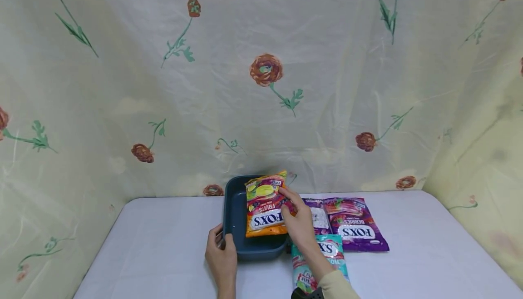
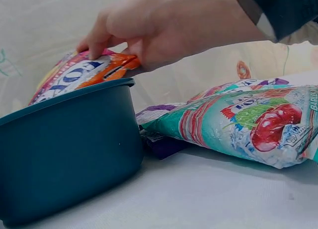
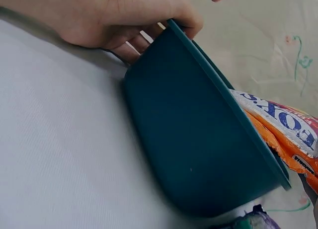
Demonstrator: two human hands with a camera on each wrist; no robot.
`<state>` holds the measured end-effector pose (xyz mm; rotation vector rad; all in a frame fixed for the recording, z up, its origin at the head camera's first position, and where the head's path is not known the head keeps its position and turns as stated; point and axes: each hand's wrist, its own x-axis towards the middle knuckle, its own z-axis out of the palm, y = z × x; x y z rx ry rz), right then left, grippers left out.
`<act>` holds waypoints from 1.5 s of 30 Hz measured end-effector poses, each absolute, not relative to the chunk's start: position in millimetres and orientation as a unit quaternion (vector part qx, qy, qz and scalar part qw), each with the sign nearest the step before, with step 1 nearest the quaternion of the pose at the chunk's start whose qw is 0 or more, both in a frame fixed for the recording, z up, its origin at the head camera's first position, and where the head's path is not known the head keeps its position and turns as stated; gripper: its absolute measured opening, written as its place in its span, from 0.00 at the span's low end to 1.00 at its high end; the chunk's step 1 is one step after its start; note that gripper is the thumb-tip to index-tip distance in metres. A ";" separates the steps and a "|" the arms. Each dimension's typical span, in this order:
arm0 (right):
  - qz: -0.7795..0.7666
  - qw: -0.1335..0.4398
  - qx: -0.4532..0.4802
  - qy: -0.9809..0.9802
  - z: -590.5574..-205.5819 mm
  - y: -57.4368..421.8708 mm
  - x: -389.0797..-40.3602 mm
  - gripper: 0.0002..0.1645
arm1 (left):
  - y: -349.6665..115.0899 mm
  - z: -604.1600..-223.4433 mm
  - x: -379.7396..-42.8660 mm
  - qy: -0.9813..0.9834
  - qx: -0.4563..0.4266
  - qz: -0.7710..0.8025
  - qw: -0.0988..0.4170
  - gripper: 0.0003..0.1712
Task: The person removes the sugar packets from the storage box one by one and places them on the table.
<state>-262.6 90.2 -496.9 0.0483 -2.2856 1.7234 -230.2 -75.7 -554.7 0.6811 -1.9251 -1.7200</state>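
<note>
A dark blue-green plastic tub [image 1: 234,217] stands on the white table. My left hand [image 1: 222,254] holds its near left corner; in the right wrist view the thumb hooks over the rim and the fingers lie along the outer wall. My right hand [image 1: 300,226] grips an orange FOX'S fruits candy bag [image 1: 263,206] by its right side. That bag lies tilted over the tub's opening, and in the left wrist view its lower part drops behind the rim [image 2: 74,96].
Right of the tub lie two purple FOX'S candy bags [image 1: 354,219], side by side. Nearer, under my right forearm, is a teal candy bag [image 2: 233,122] with cherries printed on it. A flowered curtain [image 1: 229,108] hangs behind the table.
</note>
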 end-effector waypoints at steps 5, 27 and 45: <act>0.606 0.122 0.011 -0.786 -499.6 96.8 -259.9 0.27 | -76.1 -554.0 -229.7 -0.703 0.253 -0.623 0.232 0.19; 0.609 0.123 -0.007 -0.784 -497.7 117.8 -248.8 0.27 | -78.4 -558.2 -229.2 -0.694 0.235 -0.629 0.261 0.18; 0.614 0.124 -0.047 -0.778 -498.8 134.8 -236.8 0.26 | -75.6 -557.1 -230.0 -0.699 0.227 -0.625 0.264 0.18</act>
